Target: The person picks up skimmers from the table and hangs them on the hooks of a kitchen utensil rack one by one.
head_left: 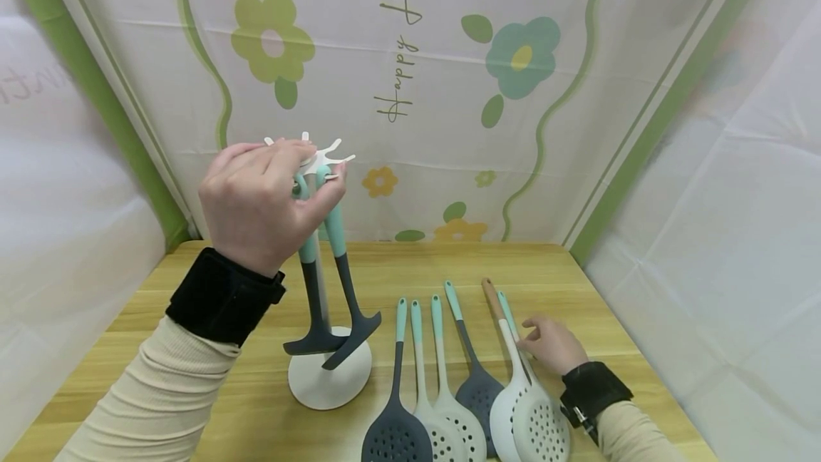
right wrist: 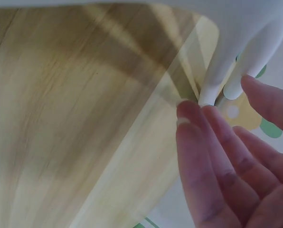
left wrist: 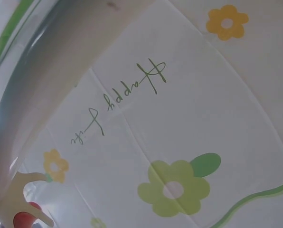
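The left hand (head_left: 256, 198) gripped the top of the rack (head_left: 321, 385) on the tabletop (head_left: 244, 405). The right hand (head_left: 554, 344), fingers loose and holding nothing, was beside the pale skimmer (head_left: 548, 423), which overlapped the ladle (head_left: 503, 419). From my end, I judged that lifting the skimmer could drag the ladle askew; a sideways tug might tip the rack, shaking off its tools (head_left: 357, 334). I read "Happy Life" on the curtain (head_left: 442, 113), no brands.
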Demonstrator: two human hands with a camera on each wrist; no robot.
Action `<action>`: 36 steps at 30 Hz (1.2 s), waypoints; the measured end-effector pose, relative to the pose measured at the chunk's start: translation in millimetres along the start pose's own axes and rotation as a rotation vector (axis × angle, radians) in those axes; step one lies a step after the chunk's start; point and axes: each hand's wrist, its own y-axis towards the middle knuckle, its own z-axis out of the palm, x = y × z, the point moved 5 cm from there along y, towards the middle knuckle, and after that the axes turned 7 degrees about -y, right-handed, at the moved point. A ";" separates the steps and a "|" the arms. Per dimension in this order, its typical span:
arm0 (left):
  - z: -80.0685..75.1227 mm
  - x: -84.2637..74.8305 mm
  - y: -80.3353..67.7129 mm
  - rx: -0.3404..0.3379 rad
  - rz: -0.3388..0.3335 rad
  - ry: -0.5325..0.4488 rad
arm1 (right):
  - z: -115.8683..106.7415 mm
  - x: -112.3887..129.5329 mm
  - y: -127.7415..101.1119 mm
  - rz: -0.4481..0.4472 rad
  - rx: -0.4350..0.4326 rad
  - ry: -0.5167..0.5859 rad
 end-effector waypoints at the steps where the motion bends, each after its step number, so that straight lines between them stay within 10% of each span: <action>1: -0.1 0.2 0.1 0.001 0.002 -0.004 | 1.0 -0.6 0.0 0.007 0.008 0.008; 36: -1.7 5.7 1.2 0.045 -0.028 -0.150 | 20.4 -3.6 4.0 0.024 0.126 0.015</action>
